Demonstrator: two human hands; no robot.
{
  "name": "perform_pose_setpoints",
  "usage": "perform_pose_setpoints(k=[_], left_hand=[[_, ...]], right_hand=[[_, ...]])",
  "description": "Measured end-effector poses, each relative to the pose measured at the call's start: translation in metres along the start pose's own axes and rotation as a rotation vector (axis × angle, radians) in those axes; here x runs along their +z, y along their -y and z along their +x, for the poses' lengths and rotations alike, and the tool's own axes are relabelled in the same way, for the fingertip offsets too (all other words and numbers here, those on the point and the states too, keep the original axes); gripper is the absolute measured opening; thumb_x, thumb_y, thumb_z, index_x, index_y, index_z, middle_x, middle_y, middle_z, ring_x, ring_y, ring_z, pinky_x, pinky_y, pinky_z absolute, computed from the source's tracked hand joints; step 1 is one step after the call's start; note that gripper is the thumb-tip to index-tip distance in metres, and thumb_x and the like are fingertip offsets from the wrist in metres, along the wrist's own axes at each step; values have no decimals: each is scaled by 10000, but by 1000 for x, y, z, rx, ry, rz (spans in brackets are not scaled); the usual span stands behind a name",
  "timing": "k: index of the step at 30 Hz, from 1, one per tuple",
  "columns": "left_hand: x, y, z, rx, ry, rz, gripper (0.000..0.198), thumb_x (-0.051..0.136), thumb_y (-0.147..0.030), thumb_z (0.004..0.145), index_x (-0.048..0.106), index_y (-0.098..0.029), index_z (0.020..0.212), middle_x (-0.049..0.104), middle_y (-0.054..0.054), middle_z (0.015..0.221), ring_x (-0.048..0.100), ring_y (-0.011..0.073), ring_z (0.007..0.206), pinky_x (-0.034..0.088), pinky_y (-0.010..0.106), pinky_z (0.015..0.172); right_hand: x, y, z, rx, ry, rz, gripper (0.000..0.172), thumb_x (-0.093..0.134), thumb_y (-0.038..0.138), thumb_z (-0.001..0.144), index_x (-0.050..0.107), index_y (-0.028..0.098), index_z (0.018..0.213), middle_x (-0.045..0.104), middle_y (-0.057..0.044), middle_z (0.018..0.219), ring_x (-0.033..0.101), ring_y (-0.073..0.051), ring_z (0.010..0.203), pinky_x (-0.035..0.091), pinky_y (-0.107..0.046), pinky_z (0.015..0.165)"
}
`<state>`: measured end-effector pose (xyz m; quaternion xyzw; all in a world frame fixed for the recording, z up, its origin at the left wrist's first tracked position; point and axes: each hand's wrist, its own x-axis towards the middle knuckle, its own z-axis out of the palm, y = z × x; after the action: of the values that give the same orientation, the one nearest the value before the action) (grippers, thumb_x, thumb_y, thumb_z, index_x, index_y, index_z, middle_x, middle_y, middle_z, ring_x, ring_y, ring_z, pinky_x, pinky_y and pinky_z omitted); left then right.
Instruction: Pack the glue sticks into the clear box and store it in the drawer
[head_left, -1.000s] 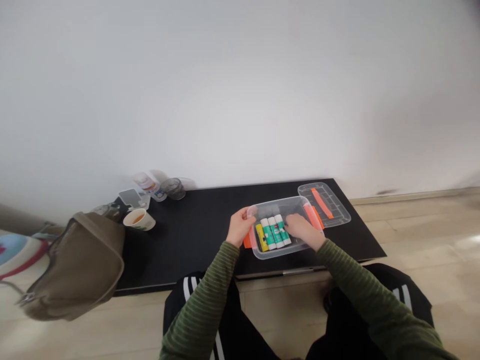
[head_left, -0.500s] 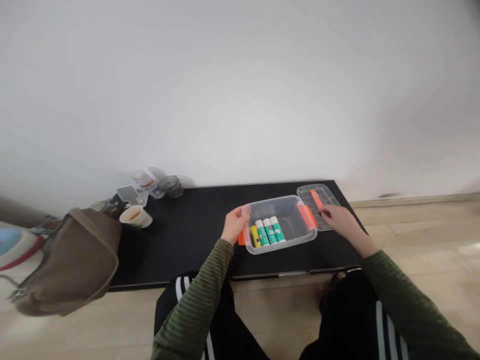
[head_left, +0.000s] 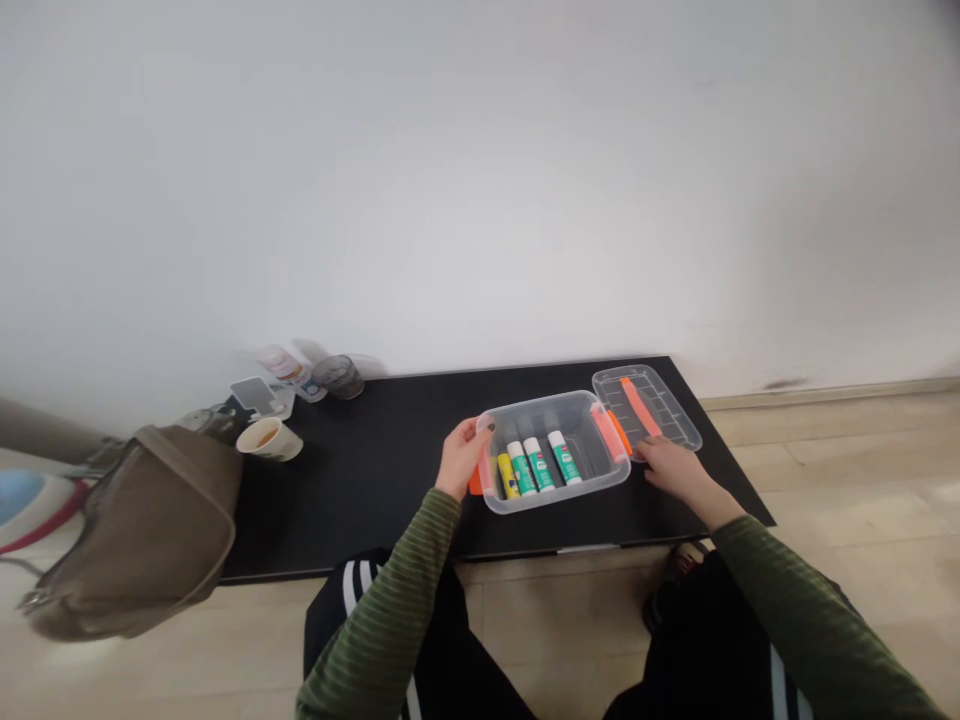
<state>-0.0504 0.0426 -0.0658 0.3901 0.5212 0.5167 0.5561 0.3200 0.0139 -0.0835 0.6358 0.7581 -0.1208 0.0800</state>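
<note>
A white wall (head_left: pixel 480 180) is rising behind a black table (head_left: pixel 352 510), and you are working at its near edge (clock positions here are read around the box, with 12 o'clock toward the wall). Fig.: a clear plastic storage box (head_left: pixel 592 475) is sitting at mid-table, directly ahead of you, its long axis running from 9 to 3 o'clock with a slight tilt. An orange latch (head_left: pixel 475 483) is showing at its 9 o'clock end. A clear plastic lid (head_left: pixel 667 400) with an orange strip is lying at the box's 3 o'clock end, angled toward 2 o'clock.

Inside the box, four glue sticks (head_left: pixel 539 466) are standing in for the main subject: they are lying side by side in the 9 o'clock half, crosswise to the box's long axis, their caps pointing toward 11 o'clock.

Your left hand (head_left: pixel 461 458) is curling over the box's 9 o'clock end, making it the hand nearer the glue sticks. Your right hand (head_left: pixel 671 470) is lying open and well apart, at 4 o'clock, just below the lid, holding nothing visible.

Farther off, at 9 o'clock, a paper cup (head_left: pixel 268 439) and an olive bag (head_left: pixel 135 530) are sitting near the table's left end.
</note>
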Motion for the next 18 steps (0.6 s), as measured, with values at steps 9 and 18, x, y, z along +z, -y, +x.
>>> perform_pose_setpoints(k=[9, 18], left_hand=[[-7, 1, -9, 101, 27, 106, 447, 750, -393, 717, 659, -157, 1086, 698, 103, 1103, 651, 222, 1007, 479, 377, 951], [-10, 8, -5, 172, 37, 178, 431, 712, -323, 735, 664, -180, 1139, 699, 97, 1137, 635, 239, 1065, 462, 392, 992]], right_hand=[[-10, 0, -8, -169, -570, 78, 173, 425, 231, 942, 585, 186, 894, 637, -126, 931, 607, -256, 936, 476, -354, 786], [-33, -11, -25, -24, -1120, 610, 215, 636, 309, 824, 563, 199, 993, 605, -95, 1048, 624, -229, 950, 540, -389, 804]])
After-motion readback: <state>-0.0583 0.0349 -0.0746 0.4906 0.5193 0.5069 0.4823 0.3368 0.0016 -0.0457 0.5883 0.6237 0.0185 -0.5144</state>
